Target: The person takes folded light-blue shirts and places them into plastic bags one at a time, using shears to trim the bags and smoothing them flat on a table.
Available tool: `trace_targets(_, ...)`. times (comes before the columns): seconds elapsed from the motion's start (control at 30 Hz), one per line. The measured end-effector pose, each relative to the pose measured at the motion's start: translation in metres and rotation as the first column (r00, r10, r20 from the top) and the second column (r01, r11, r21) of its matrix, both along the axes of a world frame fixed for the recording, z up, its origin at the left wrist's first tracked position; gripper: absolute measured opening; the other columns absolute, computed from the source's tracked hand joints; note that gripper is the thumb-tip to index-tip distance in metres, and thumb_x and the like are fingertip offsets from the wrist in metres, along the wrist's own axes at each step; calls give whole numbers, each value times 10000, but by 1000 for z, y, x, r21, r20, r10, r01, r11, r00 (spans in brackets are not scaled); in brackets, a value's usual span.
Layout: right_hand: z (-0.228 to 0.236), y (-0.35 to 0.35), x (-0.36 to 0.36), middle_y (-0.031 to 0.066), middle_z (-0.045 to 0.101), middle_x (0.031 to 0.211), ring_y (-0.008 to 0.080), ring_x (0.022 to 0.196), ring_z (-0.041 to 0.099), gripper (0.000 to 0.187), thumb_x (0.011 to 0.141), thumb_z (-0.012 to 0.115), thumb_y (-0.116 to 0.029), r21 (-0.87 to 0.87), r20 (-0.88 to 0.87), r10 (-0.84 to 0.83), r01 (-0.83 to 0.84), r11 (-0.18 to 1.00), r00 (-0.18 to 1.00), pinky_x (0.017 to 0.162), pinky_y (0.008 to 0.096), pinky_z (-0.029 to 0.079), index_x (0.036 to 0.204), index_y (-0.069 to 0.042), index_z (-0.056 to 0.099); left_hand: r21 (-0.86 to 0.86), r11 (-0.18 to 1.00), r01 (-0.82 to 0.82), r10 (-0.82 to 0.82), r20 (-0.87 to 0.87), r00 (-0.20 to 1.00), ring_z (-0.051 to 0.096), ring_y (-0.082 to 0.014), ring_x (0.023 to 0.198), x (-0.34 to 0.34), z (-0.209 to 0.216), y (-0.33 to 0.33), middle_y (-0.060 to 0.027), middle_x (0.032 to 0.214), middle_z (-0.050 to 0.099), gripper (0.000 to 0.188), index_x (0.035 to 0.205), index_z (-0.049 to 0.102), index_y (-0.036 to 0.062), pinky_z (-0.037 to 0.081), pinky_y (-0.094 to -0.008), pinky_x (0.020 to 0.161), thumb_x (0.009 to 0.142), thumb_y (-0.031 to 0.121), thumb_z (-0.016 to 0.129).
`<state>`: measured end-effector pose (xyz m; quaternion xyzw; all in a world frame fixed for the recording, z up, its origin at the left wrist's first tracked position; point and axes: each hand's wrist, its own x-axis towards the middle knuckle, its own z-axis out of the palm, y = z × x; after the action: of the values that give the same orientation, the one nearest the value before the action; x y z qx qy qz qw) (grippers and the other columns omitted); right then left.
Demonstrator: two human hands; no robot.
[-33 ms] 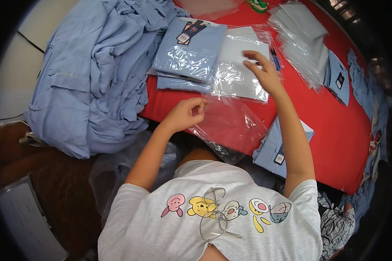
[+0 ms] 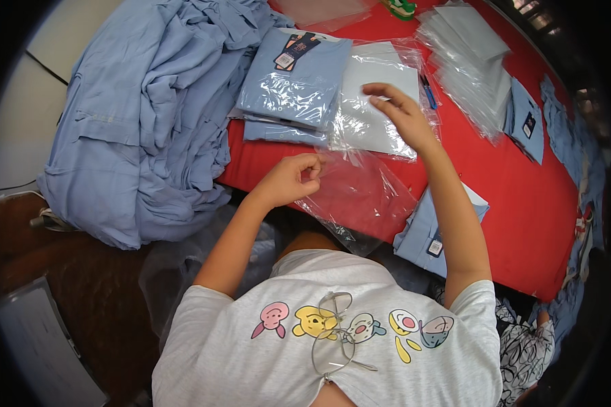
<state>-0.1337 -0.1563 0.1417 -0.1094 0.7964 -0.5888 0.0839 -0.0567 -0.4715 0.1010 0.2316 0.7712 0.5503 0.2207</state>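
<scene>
The left hand (image 2: 290,178) is pinched shut on the near corner of an empty clear bag (image 2: 360,193), which lies flat on the red counter (image 2: 516,197) at its near edge, partly overhanging toward the person. All places below are given relative to this empty clear bag.

The right hand (image 2: 402,115) lies just beyond the bag, fingers (image 2: 380,91) spread and flat, grip apart, resting on a bagged shirt (image 2: 377,102) that touches the far edge of the bag. To the left of that bagged shirt, a second bagged shirt (image 2: 295,85) with a dark tag rests on a short stack. Farther left, a heap of loose blue shirts (image 2: 149,115) spills off the counter. A stack of unused bags (image 2: 472,64) lies well beyond and to the right. A folded shirt (image 2: 431,230) hangs off the counter edge just right of the bag.

Procedure for the step in hand, as judged from this position:

1. Keep the left pinch on a single layer of film, so the mouth can part.
2. Hold the film taut and low against the counter to prevent folding.
3. Press with the flat right palm, not fingertips; the film will likely slide and crease easily.
4. Keep the overhanging portion supported, or the bag may slip off the edge.
</scene>
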Motion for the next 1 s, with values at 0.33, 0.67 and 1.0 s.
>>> trace_targets(0.33,86,9,85,123,731,918,290,947,689,118,886,785,-110,291,-215,364,-297,910,906,923,403,521,910,2,761,35,998,-58,61,-107,992,683,-240,1146,11,62,53,-104,1116,723,379,1145,696,30,528,-376,1029,797,82,837)
trace_targets(0.67,69,101,310,132,766,974,192,899,687,164,1037,700,-88,-522,-45,-515,419,743,856,847,338,540,1011,49,786,-29,992,126,-100,451,887,725,-153,1066,99,60,139,-112,1216,765,369,1229,748,-19,597,-299,889,890,67,864)
trace_targets(1.0,56,210,477,162,766,850,224,631,711,468,1092,640,-384,-708,174,-369,377,597,913,825,371,614,1074,67,763,-1,908,420,-396,325,859,666,-76,786,199,75,221,-23,879,752,294,1216,796,76,538,-258,732,929,130,833)
